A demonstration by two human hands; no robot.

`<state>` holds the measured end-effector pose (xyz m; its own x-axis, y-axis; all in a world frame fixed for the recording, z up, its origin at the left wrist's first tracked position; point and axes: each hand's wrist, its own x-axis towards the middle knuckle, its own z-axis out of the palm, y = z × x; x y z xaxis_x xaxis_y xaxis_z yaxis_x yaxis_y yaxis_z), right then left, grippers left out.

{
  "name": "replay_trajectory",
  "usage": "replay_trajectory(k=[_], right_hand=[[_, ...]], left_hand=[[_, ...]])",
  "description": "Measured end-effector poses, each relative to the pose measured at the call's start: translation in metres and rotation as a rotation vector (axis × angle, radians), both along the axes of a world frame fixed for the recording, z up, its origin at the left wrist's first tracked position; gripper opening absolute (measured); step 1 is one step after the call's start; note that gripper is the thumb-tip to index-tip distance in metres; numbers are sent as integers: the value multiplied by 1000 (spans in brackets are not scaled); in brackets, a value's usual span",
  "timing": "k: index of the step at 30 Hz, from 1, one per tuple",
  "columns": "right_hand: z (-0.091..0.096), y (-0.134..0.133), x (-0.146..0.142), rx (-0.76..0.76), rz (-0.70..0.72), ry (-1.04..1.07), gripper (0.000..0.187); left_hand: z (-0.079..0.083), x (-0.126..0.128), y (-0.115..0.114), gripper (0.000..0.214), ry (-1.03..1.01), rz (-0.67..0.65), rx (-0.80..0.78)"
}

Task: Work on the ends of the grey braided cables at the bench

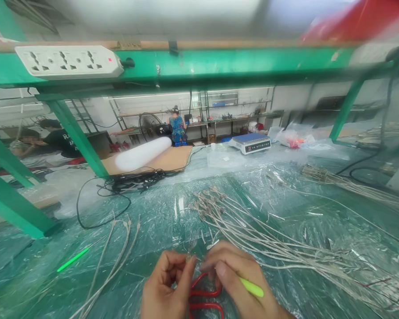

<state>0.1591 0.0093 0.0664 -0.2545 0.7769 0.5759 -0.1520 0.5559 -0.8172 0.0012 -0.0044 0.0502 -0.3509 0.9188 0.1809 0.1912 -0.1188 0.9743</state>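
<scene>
A: Wire point(188, 252), thin and pale, pinched at the fingertips of the left hand point(164, 285); it sits at the near edge of the bench, low in the middle of the view.

B: And the right hand point(234, 279)?

A: Its fingers are curled shut around a yellow-green tool point(252, 288), thumb and forefinger meeting the left fingertips at the wire. Red handles point(204, 299), likely scissors, lie just beneath both hands.

B: What lies further out?

A: A big fan of grey leads point(252, 230) spreads to the right of the hands, tips pointing away. A smaller bunch of leads point(111, 261) runs off to the left, and a green stick point(72, 259) lies beyond that. All rest on crinkled clear plastic sheet point(159, 212).

B: Any writing?

A: The scale point(250, 142) at the far side has a front label, too blurred to read. The white power strip point(68, 60) on the green frame point(219, 62) overhead shows no legible text.

B: Room to move?

A: Bare sheet lies ahead of the hands up to the black cable point(129, 184). The green frame's leg stands well to the left. A person point(177, 126) sits far off at the back.
</scene>
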Motion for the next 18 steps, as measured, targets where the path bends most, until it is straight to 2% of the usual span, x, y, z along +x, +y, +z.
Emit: replay_trajectory(k=[18], right_hand=[[2, -1, -1, -51, -21, 29, 29]], left_hand=[[-2, 1, -1, 19, 63, 3, -6]])
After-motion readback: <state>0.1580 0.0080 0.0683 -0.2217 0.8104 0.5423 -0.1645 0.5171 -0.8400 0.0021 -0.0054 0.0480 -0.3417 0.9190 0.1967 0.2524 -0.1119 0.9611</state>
